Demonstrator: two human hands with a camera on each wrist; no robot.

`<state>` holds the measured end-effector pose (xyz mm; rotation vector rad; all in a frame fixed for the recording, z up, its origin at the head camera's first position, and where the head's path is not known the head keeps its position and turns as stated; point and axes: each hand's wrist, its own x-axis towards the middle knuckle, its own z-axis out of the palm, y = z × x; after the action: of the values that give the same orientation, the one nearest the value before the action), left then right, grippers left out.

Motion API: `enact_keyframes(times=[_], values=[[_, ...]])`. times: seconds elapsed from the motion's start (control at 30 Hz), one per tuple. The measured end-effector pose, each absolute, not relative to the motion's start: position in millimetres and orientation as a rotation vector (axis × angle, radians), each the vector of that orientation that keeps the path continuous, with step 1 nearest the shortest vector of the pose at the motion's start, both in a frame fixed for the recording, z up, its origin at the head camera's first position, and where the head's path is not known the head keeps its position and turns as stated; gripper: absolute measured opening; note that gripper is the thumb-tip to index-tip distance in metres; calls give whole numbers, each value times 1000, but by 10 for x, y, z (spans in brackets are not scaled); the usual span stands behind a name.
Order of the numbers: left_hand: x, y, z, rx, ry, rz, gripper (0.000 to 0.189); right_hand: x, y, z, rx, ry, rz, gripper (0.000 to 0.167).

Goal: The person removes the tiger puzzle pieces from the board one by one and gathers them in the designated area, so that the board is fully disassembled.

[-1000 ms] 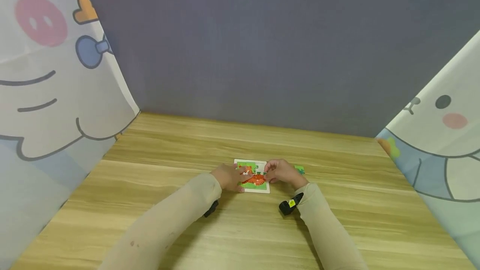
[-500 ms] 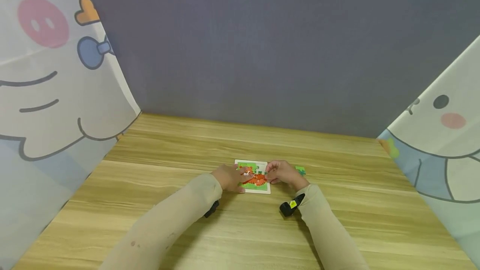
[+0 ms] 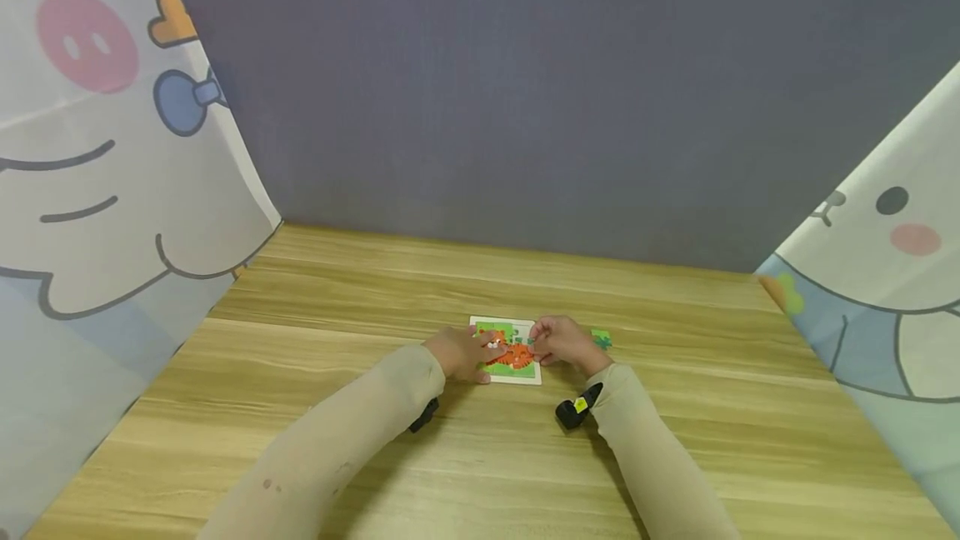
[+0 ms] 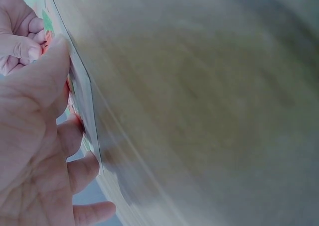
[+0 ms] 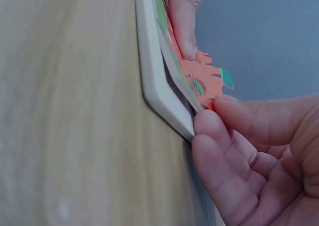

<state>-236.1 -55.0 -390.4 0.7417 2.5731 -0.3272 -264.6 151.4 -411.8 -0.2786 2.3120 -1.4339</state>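
Observation:
A small jigsaw puzzle in a white-rimmed tray (image 3: 504, 320) shows an orange tiger on green. My left hand (image 3: 453, 354) rests on its left side, fingers spread over the picture and thumb near the front edge. At the tray's right side, my right hand (image 3: 564, 342) pinches an orange, black-striped puzzle piece (image 5: 207, 79) between thumb and fingertips. In the right wrist view that piece stands tilted up from the tray, and a pale-edged piece beneath it is lifted off the tray floor. The tray's upper right corner shows bare white. Fingers hide part of the puzzle.
A loose green puzzle piece (image 3: 602, 339) lies on the wooden table (image 3: 480, 465) just right of my right hand. A grey wall (image 3: 480, 107) rises behind the table. Cartoon-printed curtains (image 3: 90, 190) hang at both sides.
Both hands stay almost in place. The striped piece at my right fingertips appears to have shifted and tilted slightly. The head view moves only a little.

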Motion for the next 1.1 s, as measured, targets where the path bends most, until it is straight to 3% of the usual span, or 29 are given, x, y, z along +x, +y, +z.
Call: enact_keyframes(times=[0.5,0.67,1.1], values=[[-2344,-564,-3852,761,2588,-281,62,-2653,1489,-4020,-399,2412,-1333,12],[-2322,-566,-3842,763,2595,-281,61,-2665,1482,-4013,-417,2424,-1283,21],[-2330,-550,-3839,742,2587,-273,61,-2692,1461,-4011,-447,2479,-1214,17]])
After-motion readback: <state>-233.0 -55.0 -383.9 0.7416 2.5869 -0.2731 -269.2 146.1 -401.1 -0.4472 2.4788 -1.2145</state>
